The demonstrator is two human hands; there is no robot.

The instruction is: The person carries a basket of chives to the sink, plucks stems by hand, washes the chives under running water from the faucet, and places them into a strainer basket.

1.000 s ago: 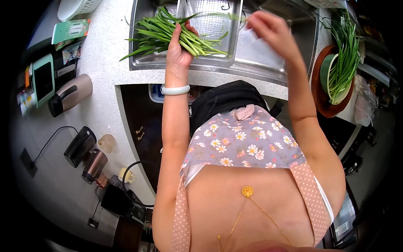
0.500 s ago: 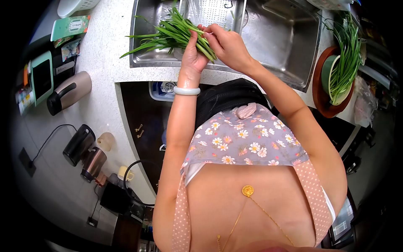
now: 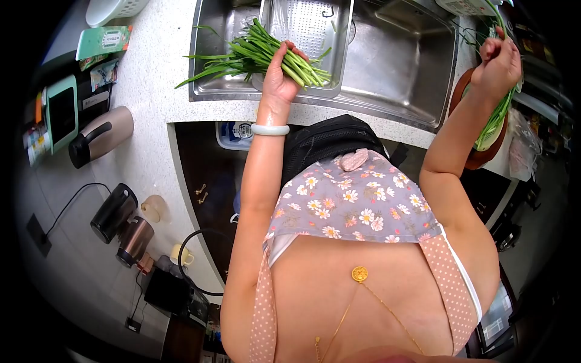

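A bunch of garlic chives (image 3: pixel 257 57) lies across my left hand (image 3: pixel 283 75), whose fingers are wrapped round it over the sink's near edge. The pale cut ends point right and the leaf tips spread left. My right hand (image 3: pixel 499 66) is raised at the far right above a bowl of more garlic chives (image 3: pixel 499 118). Its fingers are pinched on a long green chive (image 3: pixel 503 23) that sticks up past them. My right hand and forearm hide much of the bowl, which sits on a round brown tray (image 3: pixel 481 160).
The steel sink (image 3: pixel 402 66) has two basins, with a perforated white drainer (image 3: pixel 308 27) between them. On the left counter stand a kettle-like jug (image 3: pixel 112 130), a green box (image 3: pixel 103 42) and a white basket (image 3: pixel 115 11). A clear plastic bag (image 3: pixel 525 142) hangs at the right.
My right hand has left the bunch over the sink and moved right to the bowl, where it now pinches a chive. My left hand stays put, holding the bunch.
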